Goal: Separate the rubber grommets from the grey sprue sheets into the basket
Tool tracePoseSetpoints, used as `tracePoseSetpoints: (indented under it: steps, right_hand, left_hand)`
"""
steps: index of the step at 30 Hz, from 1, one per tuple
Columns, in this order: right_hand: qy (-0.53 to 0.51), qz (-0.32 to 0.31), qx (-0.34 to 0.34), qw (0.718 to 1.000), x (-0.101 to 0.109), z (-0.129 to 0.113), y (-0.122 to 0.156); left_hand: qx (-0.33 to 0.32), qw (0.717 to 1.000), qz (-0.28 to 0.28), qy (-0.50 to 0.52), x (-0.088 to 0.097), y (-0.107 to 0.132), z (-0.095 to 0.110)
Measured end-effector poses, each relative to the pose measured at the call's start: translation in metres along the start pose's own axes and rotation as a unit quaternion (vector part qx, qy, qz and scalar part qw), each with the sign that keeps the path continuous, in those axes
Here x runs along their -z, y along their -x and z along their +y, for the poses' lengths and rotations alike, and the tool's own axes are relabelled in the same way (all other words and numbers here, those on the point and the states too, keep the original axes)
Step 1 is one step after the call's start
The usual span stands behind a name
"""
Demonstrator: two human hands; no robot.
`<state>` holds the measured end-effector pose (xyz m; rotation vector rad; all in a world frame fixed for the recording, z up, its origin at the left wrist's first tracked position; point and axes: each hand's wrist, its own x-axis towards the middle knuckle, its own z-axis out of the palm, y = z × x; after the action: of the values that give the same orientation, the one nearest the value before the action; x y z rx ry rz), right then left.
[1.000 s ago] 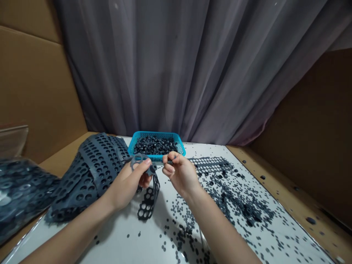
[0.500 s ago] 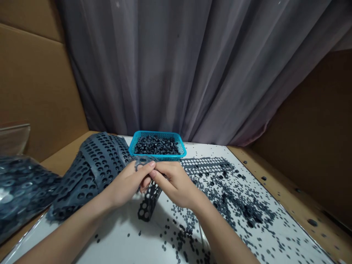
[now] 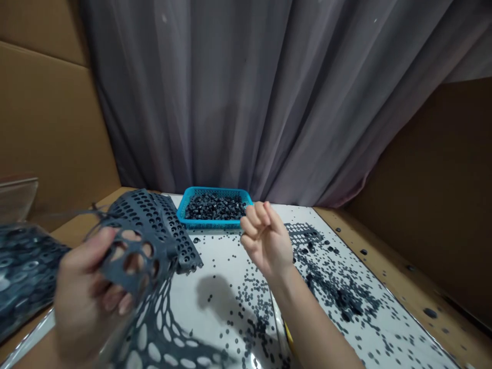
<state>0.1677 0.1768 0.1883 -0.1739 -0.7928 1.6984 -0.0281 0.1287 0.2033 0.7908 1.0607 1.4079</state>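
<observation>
My left hand (image 3: 90,294) is low at the left, close to the camera, its fingers closed round a dark grey perforated rubber strip (image 3: 134,264) that hangs down and blurs toward the bottom edge. My right hand (image 3: 267,238) is raised in the middle above the white table (image 3: 226,261), fingers curled into a loose fist; whether anything small is inside I cannot make out. A blue basket (image 3: 184,207) full of small dark rubber rings stands just beyond it.
A heap of perforated rubber sheets (image 3: 161,223) lies left of the basket. Several loose dark discs (image 3: 326,287) are scattered over the table's right half. A clear bag of dark parts (image 3: 23,271) sits far left. Cardboard walls and a grey curtain (image 3: 246,97) close the space.
My left hand has pulled the strip left and toward the camera, away from my right hand. My right hand has let go of the strip and lifted, curled, near the basket.
</observation>
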Motion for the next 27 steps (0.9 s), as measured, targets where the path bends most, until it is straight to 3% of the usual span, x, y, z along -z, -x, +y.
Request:
tracePoseSetpoints:
  steps: [4,7,13,15,17,19,21,23,27]
  right_hand:
    - [0.067,-0.037,-0.093,0.993,-0.001,0.004,0.001]
    - [0.060,-0.049,-0.122,0.989,-0.004,0.010,0.003]
    - [0.060,-0.069,-0.157,0.983,-0.003,0.010,0.003]
    - [0.120,-0.057,-0.149,0.980,-0.003,0.011,0.003]
    - [0.258,-0.039,-0.083,0.962,-0.004,0.011,0.005]
    - [0.448,-0.041,0.020,0.893,-0.007,0.010,0.009]
    - [0.597,-0.078,0.091,0.793,-0.012,0.008,0.014]
    - [0.676,-0.126,0.105,0.719,-0.018,0.006,0.018]
    - [0.759,-0.165,0.096,0.623,-0.024,0.001,0.022]
  left_hand:
    - [0.035,0.997,-0.060,0.030,-0.013,-0.006,0.003]
    - [0.054,0.995,-0.082,0.034,-0.023,-0.013,-0.005]
    - [0.031,0.982,-0.174,-0.066,-0.016,-0.022,-0.015]
    - [0.017,0.969,-0.205,-0.138,-0.015,-0.023,-0.016]
    - [0.002,0.948,-0.236,-0.213,-0.016,-0.023,-0.016]
    - [-0.010,0.926,-0.270,-0.263,-0.018,-0.022,-0.017]
    - [-0.023,0.915,-0.283,-0.287,-0.021,-0.021,-0.019]
    - [-0.041,0.909,-0.271,-0.313,-0.023,-0.019,-0.021]
    - [-0.066,0.898,-0.251,-0.354,-0.025,-0.018,-0.023]
